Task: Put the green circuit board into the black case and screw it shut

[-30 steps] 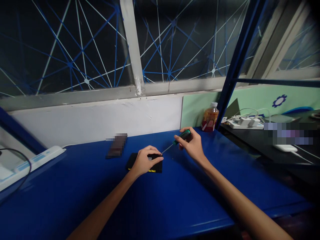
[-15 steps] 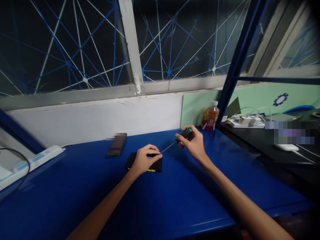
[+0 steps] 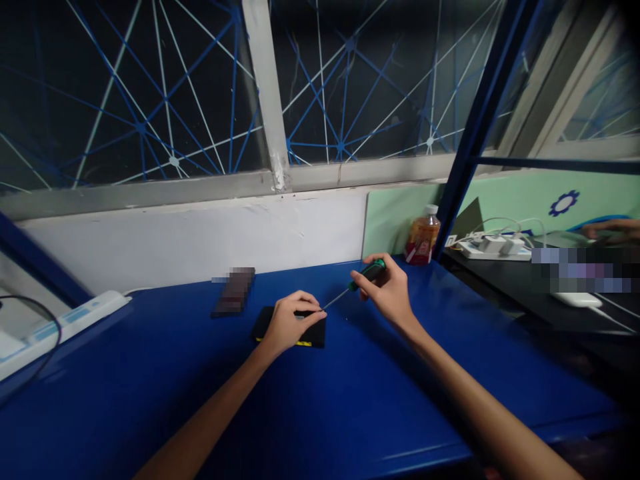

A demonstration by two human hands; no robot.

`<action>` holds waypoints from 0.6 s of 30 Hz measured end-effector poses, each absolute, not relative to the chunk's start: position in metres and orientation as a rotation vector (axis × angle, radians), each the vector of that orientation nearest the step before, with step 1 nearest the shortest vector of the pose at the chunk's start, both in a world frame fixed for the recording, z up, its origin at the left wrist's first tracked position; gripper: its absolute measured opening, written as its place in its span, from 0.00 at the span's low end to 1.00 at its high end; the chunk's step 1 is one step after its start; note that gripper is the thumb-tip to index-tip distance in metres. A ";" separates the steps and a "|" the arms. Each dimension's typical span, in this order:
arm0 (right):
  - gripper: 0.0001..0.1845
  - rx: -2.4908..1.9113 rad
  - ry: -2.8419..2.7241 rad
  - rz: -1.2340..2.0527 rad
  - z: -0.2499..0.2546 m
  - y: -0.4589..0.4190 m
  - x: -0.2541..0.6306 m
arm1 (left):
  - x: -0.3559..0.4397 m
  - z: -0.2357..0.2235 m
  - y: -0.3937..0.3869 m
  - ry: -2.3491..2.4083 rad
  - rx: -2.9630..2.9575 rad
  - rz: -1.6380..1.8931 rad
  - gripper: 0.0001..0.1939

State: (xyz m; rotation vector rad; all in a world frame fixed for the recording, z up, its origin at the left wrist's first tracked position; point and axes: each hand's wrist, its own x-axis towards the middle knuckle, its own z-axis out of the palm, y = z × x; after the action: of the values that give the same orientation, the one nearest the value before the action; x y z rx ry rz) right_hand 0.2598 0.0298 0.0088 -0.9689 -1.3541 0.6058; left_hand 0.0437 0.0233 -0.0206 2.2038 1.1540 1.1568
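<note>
My right hand [image 3: 383,283] grips a screwdriver [image 3: 371,272] by its green and black handle. The thin metal shaft slants down to the left, and its tip meets the fingertips of my left hand [image 3: 295,320]. That hand's thumb and forefinger are pinched together around the tip; whatever small thing they may hold is hidden. Beneath my left hand lies a flat black rectangular object [image 3: 315,337] with a yellow strip along its near edge. My left hand covers much of its surface.
A dark, blurred-out flat object [image 3: 234,293] lies on the blue table [image 3: 350,407]. A white power strip [image 3: 65,330] stands at the left, a bottle [image 3: 423,235] at the back right. Another person's hand [image 3: 615,230] shows over the black desk [image 3: 505,270] with chargers and cables.
Another person's hand has come into view at the right edge. The view has shifted very slightly; my two hands and the screwdriver keep nearly the same pose.
</note>
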 end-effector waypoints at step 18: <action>0.18 -0.984 -1.416 0.647 0.010 0.030 0.261 | 0.047 -0.025 0.021 1.251 2.536 1.193 0.04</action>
State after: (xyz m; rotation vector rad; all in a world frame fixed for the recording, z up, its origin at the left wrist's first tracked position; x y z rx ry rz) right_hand 0.2606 0.0304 0.0104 -0.9838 -1.4160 0.6470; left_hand 0.0471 0.0209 -0.0254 2.5363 1.2514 1.1926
